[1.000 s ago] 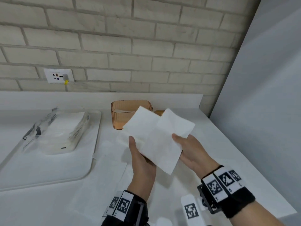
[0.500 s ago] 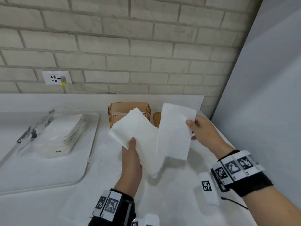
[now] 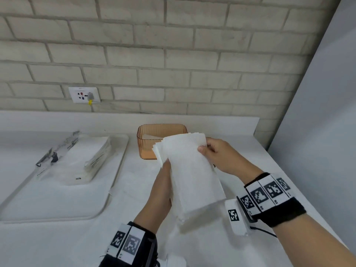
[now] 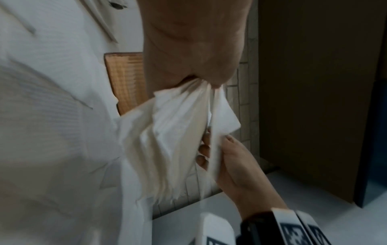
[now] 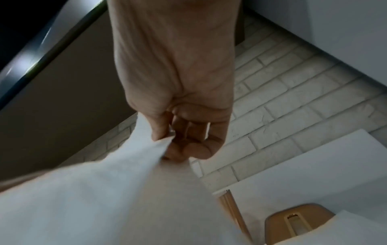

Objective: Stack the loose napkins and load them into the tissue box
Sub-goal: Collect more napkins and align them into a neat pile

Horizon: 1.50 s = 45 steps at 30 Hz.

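- Head view: both hands hold one fanned stack of napkins (image 3: 189,170) in the air above the tabletop (image 3: 57,243), in front of the tissue box (image 3: 148,139).
- The left hand (image 3: 161,191) grasps the stack from its left side, thumb up along the near face and pressed against the paper; its other fingers are hidden behind the sheets.
- The right hand (image 3: 221,157) grasps the upper right edge, thumb on the near face, curled fingers behind.
- Left wrist view: the stack (image 4: 167,140) hangs out of the left hand's (image 4: 188,49) clenched grip, bunched where it leaves the palm, while the right hand (image 4: 236,165) pinches a sheet at the right, fingertips (image 4: 204,149) showing behind the paper.
- Right wrist view: the right hand (image 5: 178,91) pinches a top corner of the paper (image 5: 115,190) between thumb and curled fingers.
- The sheets sit unevenly, their upper edges stepped to the left, and the stack leans back toward the box.
- The tissue box is orange, see-through, ribbed and open at the top, standing near the brick wall (image 3: 173,54); something pale lies inside it.
- A tan lid (image 5: 297,222) with a slot lies on the tabletop in the right wrist view.
- More white napkins (image 3: 138,191) lie flat on the tabletop under the hands.
- To the left a white tray (image 3: 57,205) carries a clear plastic pack of napkins (image 3: 81,158).
- A wall socket (image 3: 84,95) sits on the brick wall.
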Available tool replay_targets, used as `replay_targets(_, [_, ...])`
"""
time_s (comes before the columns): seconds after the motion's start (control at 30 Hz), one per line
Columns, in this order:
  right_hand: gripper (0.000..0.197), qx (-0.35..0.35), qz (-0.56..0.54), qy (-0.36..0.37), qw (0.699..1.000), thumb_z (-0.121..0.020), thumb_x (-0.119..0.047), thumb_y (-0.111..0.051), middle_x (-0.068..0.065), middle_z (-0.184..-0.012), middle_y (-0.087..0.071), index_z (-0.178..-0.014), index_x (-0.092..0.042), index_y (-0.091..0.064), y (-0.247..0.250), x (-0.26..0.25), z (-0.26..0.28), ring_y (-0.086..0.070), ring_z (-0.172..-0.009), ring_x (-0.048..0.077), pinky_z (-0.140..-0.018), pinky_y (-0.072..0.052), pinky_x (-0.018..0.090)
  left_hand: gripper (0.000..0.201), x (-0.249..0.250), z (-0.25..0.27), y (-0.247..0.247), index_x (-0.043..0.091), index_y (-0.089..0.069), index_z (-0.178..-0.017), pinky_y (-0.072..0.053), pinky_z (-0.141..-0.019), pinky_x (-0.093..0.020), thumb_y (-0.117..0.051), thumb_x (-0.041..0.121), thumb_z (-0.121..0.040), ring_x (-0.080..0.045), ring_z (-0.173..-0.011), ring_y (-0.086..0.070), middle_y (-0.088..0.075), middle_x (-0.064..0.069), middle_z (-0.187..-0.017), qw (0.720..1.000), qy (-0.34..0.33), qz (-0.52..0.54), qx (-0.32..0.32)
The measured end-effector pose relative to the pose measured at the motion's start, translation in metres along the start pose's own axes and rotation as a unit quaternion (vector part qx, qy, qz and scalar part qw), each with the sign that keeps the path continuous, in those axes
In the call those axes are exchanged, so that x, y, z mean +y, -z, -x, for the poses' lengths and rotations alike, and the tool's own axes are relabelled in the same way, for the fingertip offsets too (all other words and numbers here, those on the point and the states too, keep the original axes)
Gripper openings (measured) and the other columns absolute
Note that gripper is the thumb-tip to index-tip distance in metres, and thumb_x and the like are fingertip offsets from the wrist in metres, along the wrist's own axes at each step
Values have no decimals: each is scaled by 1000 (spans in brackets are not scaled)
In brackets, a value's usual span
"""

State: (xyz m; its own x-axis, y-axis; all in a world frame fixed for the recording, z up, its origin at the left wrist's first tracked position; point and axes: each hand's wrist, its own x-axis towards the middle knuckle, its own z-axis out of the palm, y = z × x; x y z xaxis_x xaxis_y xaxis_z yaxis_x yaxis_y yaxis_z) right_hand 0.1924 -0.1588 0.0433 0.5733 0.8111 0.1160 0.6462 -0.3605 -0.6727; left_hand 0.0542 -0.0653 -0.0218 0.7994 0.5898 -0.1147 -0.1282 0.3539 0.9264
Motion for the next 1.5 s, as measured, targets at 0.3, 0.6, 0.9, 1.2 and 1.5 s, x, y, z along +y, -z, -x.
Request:
replay_targets(0.3, [31,59,-20,21,998,-93,-33,-54,-3,-97,-57,-114,-11,-50,-10,19,-12,-52,-79,6,-66,-40,18,23,-2,-11,-20,31,-53,-110,-53,-77,-27,-62,28,-89,-12,-96,-64,-66,6,-106,986,-102,-114,63])
replay_targets(0.6, [58,-94,-281,-38,954,-82,-22,-71,-2,-124,-62,-133,-20,-44,-19,56,6,-58,-116,13,-103,-45,40,31,-5,-18,-13,17,-61,-111,-58,-76,-28,-70,23,-81,-17,-93,-69,-70,-1,-101,975,-124,-182,26])
replay_targets(0.9, [80,-138,-211,-53,966,-82,-13,-70,-7,-137,-42,-142,-26,-19,-49,79,11,-38,-131,12,-109,-36,33,60,-29,-24,5,30,-57,-121,-55,-85,-26,-79,42,-66,-7,-105,-64,-69,8,-113,969,-81,-231,-31])
replay_targets(1.2, [86,-118,-248,-17,961,-79,-8,-72,-21,-120,-41,-138,-33,-13,-45,77,-1,-42,-115,-4,-77,-40,0,60,-15,-31,6,23,-61,-120,-55,-83,-27,-77,41,-64,-9,-102,-67,-70,6,-111,961,-161,-225,-22])
replay_targets(1.5, [72,-127,-233,2,964,-83,-14,-70,-14,-125,-47,-137,-25,-24,-44,65,-13,-47,-116,2,-93,-40,15,24,-18,-38,3,30,-64,-101,-55,-76,-20,-72,17,-82,-9,-94,-68,-73,17,-94,962,-166,-209,62])
